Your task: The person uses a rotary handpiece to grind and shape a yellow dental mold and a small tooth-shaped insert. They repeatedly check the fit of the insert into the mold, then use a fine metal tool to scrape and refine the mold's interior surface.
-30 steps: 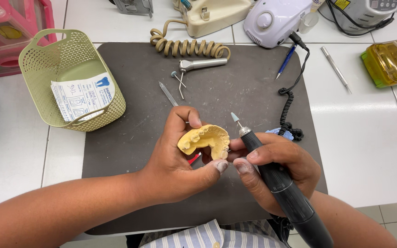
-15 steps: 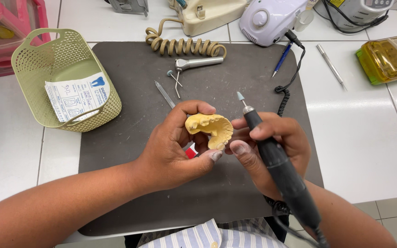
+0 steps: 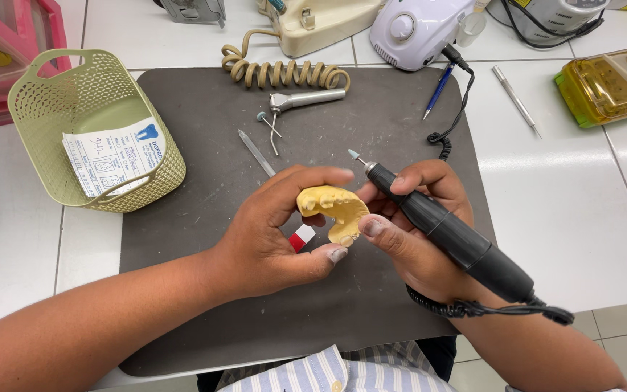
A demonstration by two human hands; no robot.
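Both forearms are left bare — no sleeves, watch, bracelets or rings are seen on them. The left hand [image 3: 270,239] and the right hand [image 3: 419,232] are ungloved, with short nails on the visible fingertips. At the near edge, a shirt [image 3: 328,372] is worn — striped in blue and white, with a dark garment beside it.

Both forearms reach in from below, hands meeting mid-frame; left hand [image 3: 270,232] curled, thumb and fingers pinching inward; right hand [image 3: 419,225] clenched in a pen-like grip, thumb extended toward the left
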